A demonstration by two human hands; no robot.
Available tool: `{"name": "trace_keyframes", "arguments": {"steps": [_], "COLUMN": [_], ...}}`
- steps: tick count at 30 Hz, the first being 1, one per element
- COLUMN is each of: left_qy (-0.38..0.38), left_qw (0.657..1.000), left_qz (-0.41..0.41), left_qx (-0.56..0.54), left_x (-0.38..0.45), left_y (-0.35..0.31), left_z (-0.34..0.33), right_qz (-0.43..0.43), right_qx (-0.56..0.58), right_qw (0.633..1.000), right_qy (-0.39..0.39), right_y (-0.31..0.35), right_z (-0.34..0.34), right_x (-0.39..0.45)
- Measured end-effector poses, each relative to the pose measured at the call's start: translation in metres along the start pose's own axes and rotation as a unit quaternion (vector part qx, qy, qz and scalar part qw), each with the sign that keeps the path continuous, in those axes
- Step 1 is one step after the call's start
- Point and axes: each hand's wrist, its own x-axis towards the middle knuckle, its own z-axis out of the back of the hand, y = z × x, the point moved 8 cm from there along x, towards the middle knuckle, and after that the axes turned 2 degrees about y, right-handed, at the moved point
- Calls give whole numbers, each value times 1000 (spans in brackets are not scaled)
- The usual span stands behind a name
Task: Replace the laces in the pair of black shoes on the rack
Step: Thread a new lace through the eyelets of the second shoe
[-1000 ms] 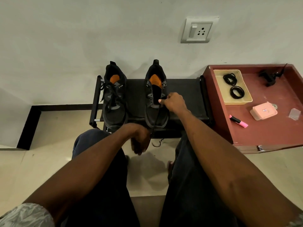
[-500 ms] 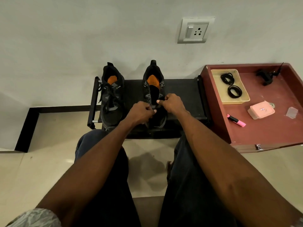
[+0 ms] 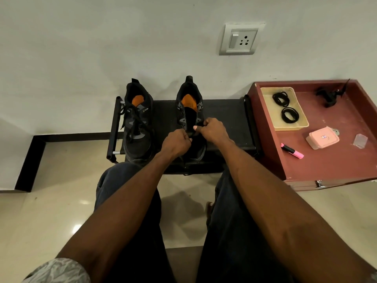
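Two black shoes with orange insoles stand side by side on a low black rack (image 3: 224, 111) against the wall. The left shoe (image 3: 138, 123) is laced, its lace ends loose. The right shoe (image 3: 190, 111) has its upper eyelets bare and its tongue showing. Both my hands are over its lower eyelets. My left hand (image 3: 176, 142) has its fingers curled and pinches the black lace at the shoe's left side. My right hand (image 3: 211, 130) pinches the lace at the right side. A bit of lace (image 3: 186, 172) hangs below the shoe's toe.
A red wooden tray table (image 3: 334, 160) stands right of the rack. On it lie a beige tray (image 3: 302, 127) with two coiled black laces (image 3: 285, 108), a pink box (image 3: 322, 137), a pink highlighter (image 3: 291, 151) and a black clip. My knees are just before the rack.
One second ago my left hand hung below the rack's front edge, pulling the lace down. It has since risen to the right shoe's eyelets, beside my right hand, which stayed at the shoe.
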Motion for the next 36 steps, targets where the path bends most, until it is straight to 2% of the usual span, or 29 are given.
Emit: {"name": "trace_keyframes", "arguments": {"steps": [6, 12, 16, 20, 24, 31, 36], "left_qy": [53, 62, 80, 91, 126, 138, 188], "left_qw": [997, 976, 953, 955, 957, 964, 959], "left_qz": [24, 82, 117, 137, 152, 171, 201], "left_qx": [-52, -193, -268, -247, -213, -150, -72], "left_x": [-2, -5, -13, -17, -23, -22, -30], "left_y": [0, 7, 10, 12, 15, 24, 28], "left_z": [-1, 1, -2, -7, -12, -15, -18], "right_qz": [-1, -3, -58, -128, -130, -157, -145], "right_qx": [-6, -6, 28, 43, 5, -17, -132], "right_qw": [1000, 1000, 996, 982, 981, 957, 925], "right_qy": [3, 4, 66, 134, 146, 242, 324], "right_y": [0, -3, -10, -25, -25, -21, -23], "right_z": [-1, -3, -12, -22, -15, -26, -33], "right_x": [1, 3, -2, -9, -16, -38, -50]}}
